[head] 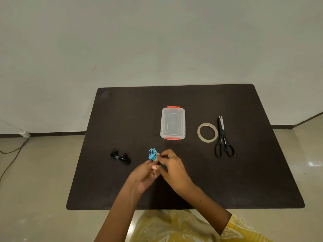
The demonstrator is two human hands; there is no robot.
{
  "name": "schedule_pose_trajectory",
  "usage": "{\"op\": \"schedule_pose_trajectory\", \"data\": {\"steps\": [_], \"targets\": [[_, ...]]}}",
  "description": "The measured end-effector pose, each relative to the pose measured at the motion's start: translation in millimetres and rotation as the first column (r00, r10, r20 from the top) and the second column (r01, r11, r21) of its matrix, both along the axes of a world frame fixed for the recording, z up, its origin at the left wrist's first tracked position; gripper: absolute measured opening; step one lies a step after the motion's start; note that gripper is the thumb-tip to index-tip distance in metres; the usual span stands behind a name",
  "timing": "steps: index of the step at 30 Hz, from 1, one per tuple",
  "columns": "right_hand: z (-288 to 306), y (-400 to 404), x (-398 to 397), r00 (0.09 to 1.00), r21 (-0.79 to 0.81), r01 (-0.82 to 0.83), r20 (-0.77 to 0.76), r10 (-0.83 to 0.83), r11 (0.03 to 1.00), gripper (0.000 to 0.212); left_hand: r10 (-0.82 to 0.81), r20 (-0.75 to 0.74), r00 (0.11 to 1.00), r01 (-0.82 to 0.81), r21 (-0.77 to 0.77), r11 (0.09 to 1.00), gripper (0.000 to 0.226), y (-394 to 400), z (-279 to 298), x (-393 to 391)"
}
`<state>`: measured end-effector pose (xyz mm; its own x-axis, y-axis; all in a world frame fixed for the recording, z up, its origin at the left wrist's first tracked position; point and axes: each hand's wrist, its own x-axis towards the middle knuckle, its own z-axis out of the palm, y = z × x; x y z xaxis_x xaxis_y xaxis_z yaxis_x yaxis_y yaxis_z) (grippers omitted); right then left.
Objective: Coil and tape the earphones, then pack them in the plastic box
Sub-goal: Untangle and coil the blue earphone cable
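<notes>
Over the dark tabletop (122, 189), the left hand (145, 173) and right hand (172, 169) together pinch the blue earphones (152, 154). Their fingers hide the coil's lower part, so any tape there cannot be made out.

A dark brown desk (174, 186) is standing against a plain pale wall (139, 41). Glossy beige floor (35, 172) is reflecting light, and a thin cable (10, 159) is trailing past the desk's left edge.
</notes>
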<state>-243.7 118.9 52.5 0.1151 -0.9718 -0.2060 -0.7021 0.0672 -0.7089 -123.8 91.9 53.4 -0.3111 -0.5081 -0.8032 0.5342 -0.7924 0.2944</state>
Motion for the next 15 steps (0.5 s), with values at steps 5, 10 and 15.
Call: {"op": "schedule_pose_trajectory", "data": {"steps": [5,10,15], "targets": [[-4,-9,6,0.987,0.038,0.148,0.053,-0.149,0.988,0.01,-0.169,-0.067,0.983,0.162,-0.102,0.982,0.021,0,5,5],[-4,-8,12,0.988,-0.045,0.144,-0.044,-0.146,0.989,0.026,-0.118,-0.012,0.993,0.114,-0.175,0.978,0.024,0,10,1],[-4,-5,11,0.986,-0.231,0.014,-0.158,-0.052,0.973,0.034,-0.056,-0.017,0.998,0.053,-0.122,0.991,0.021,0,13,-3]]}}
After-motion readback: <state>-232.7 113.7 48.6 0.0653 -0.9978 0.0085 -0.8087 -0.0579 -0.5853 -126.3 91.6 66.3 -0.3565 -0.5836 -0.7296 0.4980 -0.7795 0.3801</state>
